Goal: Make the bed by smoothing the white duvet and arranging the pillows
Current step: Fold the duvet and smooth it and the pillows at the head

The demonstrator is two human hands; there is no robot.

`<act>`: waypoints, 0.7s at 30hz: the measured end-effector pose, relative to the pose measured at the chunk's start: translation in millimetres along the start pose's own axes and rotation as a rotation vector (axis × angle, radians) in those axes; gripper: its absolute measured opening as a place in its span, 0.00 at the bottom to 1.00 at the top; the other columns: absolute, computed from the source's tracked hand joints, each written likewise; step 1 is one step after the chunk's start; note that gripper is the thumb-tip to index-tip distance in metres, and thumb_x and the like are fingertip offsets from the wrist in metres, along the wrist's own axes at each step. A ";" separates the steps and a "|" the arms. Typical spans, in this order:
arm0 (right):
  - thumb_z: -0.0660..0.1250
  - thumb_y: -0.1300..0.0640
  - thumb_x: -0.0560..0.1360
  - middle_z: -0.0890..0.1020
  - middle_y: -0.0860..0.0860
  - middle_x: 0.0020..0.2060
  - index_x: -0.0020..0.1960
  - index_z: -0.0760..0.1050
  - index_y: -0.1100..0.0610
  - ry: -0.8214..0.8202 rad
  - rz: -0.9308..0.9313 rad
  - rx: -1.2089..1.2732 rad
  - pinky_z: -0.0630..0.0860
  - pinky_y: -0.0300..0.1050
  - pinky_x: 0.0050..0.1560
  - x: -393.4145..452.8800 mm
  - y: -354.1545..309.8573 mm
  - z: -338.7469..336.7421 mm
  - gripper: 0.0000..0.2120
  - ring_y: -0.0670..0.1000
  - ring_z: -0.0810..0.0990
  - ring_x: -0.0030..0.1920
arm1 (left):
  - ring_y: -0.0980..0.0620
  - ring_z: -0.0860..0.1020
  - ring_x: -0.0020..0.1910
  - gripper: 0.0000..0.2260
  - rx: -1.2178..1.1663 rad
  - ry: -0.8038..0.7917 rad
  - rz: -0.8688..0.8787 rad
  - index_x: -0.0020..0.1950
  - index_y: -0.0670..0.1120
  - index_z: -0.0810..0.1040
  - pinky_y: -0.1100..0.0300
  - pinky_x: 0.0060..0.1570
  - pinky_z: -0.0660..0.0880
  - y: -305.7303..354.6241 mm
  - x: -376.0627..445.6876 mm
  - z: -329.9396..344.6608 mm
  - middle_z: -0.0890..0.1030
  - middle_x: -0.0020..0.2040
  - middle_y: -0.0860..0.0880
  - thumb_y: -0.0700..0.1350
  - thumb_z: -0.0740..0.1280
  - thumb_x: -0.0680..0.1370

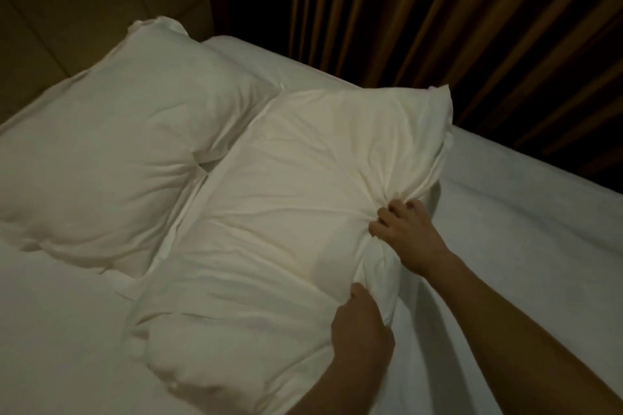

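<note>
Far left: padded tan headboard panel (50, 27), dim. Plump white fabric pillow (111, 158) lies against it, flat on the bed, creased at its near right corner. Looks already set in its spot; no hand on it.

Centre: second white fabric pillow, larger in view (279, 212), lies w/ its left edge touching the first one, slightly overlapping at the seam between them. Angled, far corner pointing toward the curtain. Prob. being nudged into line beside its partner, so step in hand = pillow arranging.

Near centre-right: left hand (362, 323) grips the pillow's near right edge, fingers curled into the fabric and mostly hidden under it; thumb on top. Right hand (403, 229) just beyond it, fingers bent, bunching the case into radiating folds. Both hold the same edge, likely so the whole pillow shifts as one instead of the case sliding over the filling.

Right: white cotton bedding surface (522, 212), smooth w/ a few long soft wrinkles near the forearms. Cannot tell if this is the duvet or a sheet. It runs under both pillows and to the near left too.

Far right: brown pleated curtain (438, 10) behind the bed edge.
</note>
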State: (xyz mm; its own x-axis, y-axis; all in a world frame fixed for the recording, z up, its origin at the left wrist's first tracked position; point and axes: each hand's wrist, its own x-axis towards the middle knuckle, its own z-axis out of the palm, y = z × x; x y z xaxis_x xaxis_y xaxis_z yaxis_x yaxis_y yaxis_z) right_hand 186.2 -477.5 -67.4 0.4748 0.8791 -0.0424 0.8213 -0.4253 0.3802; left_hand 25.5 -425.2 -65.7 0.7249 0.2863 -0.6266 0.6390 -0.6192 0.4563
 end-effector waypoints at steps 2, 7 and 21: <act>0.76 0.64 0.49 0.78 0.53 0.36 0.38 0.79 0.54 -0.178 0.122 0.044 0.72 0.54 0.43 -19.3 -2.5 31.1 0.19 0.56 0.75 0.41 | 0.44 0.70 0.67 0.31 0.000 -0.172 0.029 0.74 0.39 0.52 0.55 0.64 0.67 6.2 8.3 14.0 0.71 0.67 0.42 0.44 0.64 0.77; 0.57 0.56 0.77 0.75 0.56 0.58 0.60 0.74 0.53 -0.650 0.207 0.112 0.61 0.73 0.61 -41.4 1.3 49.3 0.14 0.56 0.75 0.59 | 0.43 0.75 0.62 0.17 -0.010 -0.531 0.250 0.65 0.43 0.67 0.55 0.57 0.71 3.2 26.1 15.6 0.75 0.63 0.40 0.48 0.63 0.78; 0.39 0.32 0.74 0.46 0.49 0.77 0.76 0.44 0.40 -0.278 0.319 0.433 0.43 0.77 0.65 111.9 -55.6 49.4 0.32 0.63 0.43 0.75 | 0.36 0.52 0.75 0.43 0.232 0.465 -0.017 0.76 0.54 0.58 0.19 0.55 0.50 -109.7 97.1 -23.9 0.56 0.77 0.45 0.75 0.51 0.65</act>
State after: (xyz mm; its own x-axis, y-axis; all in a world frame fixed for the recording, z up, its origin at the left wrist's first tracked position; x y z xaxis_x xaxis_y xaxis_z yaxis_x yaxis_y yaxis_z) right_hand 209.3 -366.1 -139.0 0.7357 0.6295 -0.2501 0.6512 -0.7589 0.0054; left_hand 31.9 -312.0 -161.5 0.7863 0.5595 -0.2620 0.6160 -0.7423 0.2636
